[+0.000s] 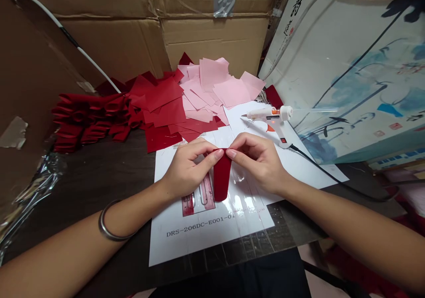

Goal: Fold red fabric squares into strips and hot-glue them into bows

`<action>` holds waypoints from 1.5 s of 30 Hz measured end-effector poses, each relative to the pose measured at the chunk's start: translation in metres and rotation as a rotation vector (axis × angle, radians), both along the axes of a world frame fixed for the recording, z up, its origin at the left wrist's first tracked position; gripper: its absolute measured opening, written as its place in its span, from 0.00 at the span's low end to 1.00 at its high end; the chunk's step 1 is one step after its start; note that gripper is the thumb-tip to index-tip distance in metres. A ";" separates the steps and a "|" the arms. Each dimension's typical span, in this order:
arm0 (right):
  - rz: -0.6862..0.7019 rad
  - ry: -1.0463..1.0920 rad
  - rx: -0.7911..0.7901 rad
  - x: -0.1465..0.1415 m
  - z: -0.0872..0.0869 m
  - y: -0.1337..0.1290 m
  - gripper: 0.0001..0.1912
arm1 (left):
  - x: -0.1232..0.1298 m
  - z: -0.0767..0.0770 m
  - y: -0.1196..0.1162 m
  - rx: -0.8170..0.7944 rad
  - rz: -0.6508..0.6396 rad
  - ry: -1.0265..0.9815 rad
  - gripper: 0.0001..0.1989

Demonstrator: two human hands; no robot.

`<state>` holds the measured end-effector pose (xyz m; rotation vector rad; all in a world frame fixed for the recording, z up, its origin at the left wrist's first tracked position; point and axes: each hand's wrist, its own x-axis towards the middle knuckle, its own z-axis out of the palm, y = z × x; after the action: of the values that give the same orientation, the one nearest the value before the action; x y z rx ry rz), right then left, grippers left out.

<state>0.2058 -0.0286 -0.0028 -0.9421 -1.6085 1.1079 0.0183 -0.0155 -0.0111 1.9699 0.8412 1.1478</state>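
Observation:
Between my two hands hangs a dark red strip of fabric (222,178), its top edge pinched at both corners. My left hand (192,163) is closed, thumb and forefinger on the left corner. The right corner sits between the thumb and forefinger of my right hand (260,160). Below the strip lies a white printed sheet (212,231) under shiny clear tape, with a picture of red and pink pieces partly covered by the strip. A white hot glue gun (274,117) with an orange trigger and a lit red switch lies just beyond my right hand.
Red fabric squares (162,103) and pink fabric squares (212,85) are heaped at the back. Folded red pieces (91,121) stand in rows at left. A cardboard wall (215,41) closes the back; a painted white panel (348,67) stands right. The glue gun's black cord (318,167) trails right.

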 end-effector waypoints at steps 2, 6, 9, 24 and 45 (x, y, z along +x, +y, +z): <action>-0.001 0.008 0.016 0.000 0.000 0.000 0.09 | -0.001 0.000 0.000 0.000 -0.011 0.016 0.09; -0.009 -0.004 -0.018 -0.001 0.000 0.000 0.08 | -0.003 0.001 0.000 0.033 -0.003 0.021 0.12; -0.041 -0.028 -0.007 -0.001 0.000 0.000 0.07 | -0.003 0.001 0.002 0.061 0.034 0.021 0.14; -0.085 -0.111 0.510 -0.001 0.001 0.000 0.07 | -0.002 -0.001 0.006 0.482 0.109 -0.071 0.10; 0.133 0.008 -0.166 -0.003 -0.001 -0.001 0.08 | -0.002 -0.002 0.002 0.081 0.088 -0.082 0.11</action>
<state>0.2027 -0.0299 -0.0041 -0.9470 -1.6101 1.3516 0.0163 -0.0137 -0.0127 1.9527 0.8578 1.3240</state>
